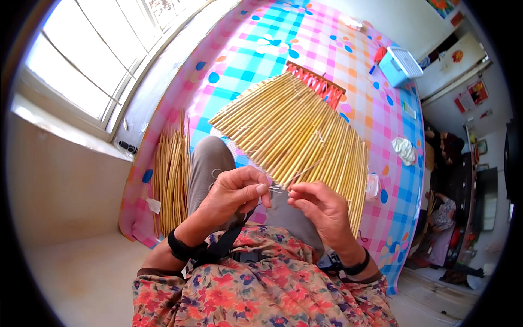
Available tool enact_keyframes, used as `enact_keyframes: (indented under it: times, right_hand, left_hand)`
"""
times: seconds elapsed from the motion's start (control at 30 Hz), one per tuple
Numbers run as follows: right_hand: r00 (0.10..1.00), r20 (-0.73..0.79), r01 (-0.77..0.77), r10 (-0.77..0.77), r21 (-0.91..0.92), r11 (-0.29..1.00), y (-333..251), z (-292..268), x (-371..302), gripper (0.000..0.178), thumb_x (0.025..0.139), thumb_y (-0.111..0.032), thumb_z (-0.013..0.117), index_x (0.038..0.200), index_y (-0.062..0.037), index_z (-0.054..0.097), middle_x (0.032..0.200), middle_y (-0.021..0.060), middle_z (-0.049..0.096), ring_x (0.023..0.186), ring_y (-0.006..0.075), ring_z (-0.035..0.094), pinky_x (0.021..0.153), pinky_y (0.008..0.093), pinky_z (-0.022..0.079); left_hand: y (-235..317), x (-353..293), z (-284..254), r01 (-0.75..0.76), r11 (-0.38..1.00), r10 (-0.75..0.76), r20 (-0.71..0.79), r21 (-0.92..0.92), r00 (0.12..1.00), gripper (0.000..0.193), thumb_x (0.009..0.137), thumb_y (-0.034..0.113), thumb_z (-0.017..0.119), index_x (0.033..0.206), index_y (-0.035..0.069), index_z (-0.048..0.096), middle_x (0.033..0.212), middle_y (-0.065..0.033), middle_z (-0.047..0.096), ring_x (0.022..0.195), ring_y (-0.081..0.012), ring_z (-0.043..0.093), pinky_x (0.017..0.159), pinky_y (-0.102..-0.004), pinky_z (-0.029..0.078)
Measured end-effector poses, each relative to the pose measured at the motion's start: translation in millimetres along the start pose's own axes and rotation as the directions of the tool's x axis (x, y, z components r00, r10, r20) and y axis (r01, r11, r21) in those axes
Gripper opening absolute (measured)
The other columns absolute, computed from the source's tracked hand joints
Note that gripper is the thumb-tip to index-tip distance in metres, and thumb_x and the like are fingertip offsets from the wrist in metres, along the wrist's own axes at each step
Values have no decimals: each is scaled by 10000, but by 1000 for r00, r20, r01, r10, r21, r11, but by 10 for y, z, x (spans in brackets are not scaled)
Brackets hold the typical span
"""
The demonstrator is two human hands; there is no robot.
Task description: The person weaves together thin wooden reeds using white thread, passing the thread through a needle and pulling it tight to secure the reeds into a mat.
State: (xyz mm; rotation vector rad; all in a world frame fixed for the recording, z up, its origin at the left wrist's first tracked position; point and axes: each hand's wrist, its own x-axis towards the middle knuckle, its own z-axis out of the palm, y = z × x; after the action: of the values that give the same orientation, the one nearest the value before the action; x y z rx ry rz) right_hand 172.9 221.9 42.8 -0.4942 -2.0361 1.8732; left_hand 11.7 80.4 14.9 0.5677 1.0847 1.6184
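Note:
A fan-shaped mat of yellow reed stalks (289,125), tied side by side with thin thread, lies before me and reaches over my lap. My left hand (234,191) is closed, with thumb and forefinger pinching thin pale thread (276,189) at the mat's near corner. Just right of it, my right hand (322,208) pinches at the thread's other side, its fingertips by the stalk ends. What lies between those fingertips is too small to see fully. At the mat's far end, red cords (315,84) run along a brown wooden bar.
Loose stalks (170,182) lie piled left of my knee. On the checked flowered bed cover (215,52) are a blue basket with a white lid (400,66), a crumpled white cloth (403,150) and a small clear container (372,186). A barred window (87,54) is at left; another person (442,213) sits far right.

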Motion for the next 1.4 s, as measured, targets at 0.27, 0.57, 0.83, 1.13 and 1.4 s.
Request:
enact_keyframes:
  times: [0.27,0.57,0.83,1.13,1.4]
  right_hand:
    - [987,114,-122,111,98,988,81,456,193,176,847,-24,600,1017,15,573,907,68,605,898,134,616,775,245,498]
    - [993,87,-85,76,101,991,126,576,280,90,863,-31,585,940,15,577,840,45,582,777,107,607,709,222,496]
    - [996,87,-35,31,53,998,96,625,276,89,848,-10,597,929,25,592,832,55,563,734,115,603,670,208,483]
    - [991,104,-93,84,86,992,163,590,250,88,852,-15,590,928,29,600,822,47,555,719,114,604,646,206,485]
    - [974,134,-205,182,181,962,230,581,264,113,855,-48,599,944,21,604,768,49,591,669,121,607,617,211,493]
  left_hand:
    - [-51,-211,-258,-42,976,25,-82,-214,996,101,912,127,541,948,37,570,731,-55,622,478,-33,415,418,-165,305]
    - [-117,-256,-317,-38,985,30,-53,-166,998,127,905,130,556,970,25,588,728,-47,625,494,-28,438,417,-157,312]
    - [-75,-323,-274,-12,994,2,-99,-109,995,104,909,122,547,909,27,591,706,-50,625,463,-28,411,416,-161,300]
    - [-51,-350,-246,47,998,-44,-88,40,995,89,897,112,554,898,31,590,649,-8,571,473,-10,379,414,-158,267]
    - [-70,-333,-260,78,997,-78,-60,-9,995,126,881,163,582,876,36,588,603,8,545,481,-8,394,417,-170,277]
